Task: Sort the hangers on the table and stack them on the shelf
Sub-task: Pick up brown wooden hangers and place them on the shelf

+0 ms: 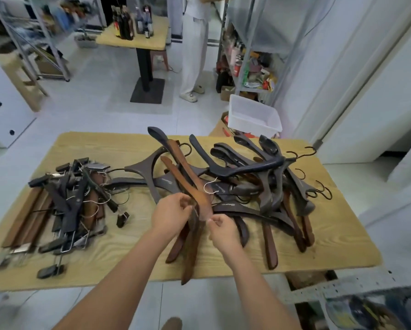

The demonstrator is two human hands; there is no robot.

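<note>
Two brown wooden hangers (188, 186) are lifted together above the middle of the tabletop (118, 239), their upper arms slanting up and away to the left, their lower arms pointing down over the near edge. I see the left hand (170, 214) with its grip closed on the hangers at their necks, and the right hand (222, 231) pinching something thin at the same spot with thumb and fingertips; the frame is too blurred there for me to tell what it is pinching. A silver wire hook (210, 185) curls up just beyond the hands.

Behind and to the right of the held pair lies a loose heap of dark hangers (254, 172), black and dark brown ones tangled with a few reddish ones, their black hooks sticking out toward the far right corner. On the left side of the tabletop sits a separate pile of clip hangers (71, 201), bars and metal clips crossing each other, some reaching the near left edge.

Beyond the tabletop a white plastic bin (254, 117) stands on the floor next to a metal shelf (249, 67) crowded with goods. A person in pale trousers (193, 51) stands beside it, and a small table with bottles (133, 22) is farther back.
</note>
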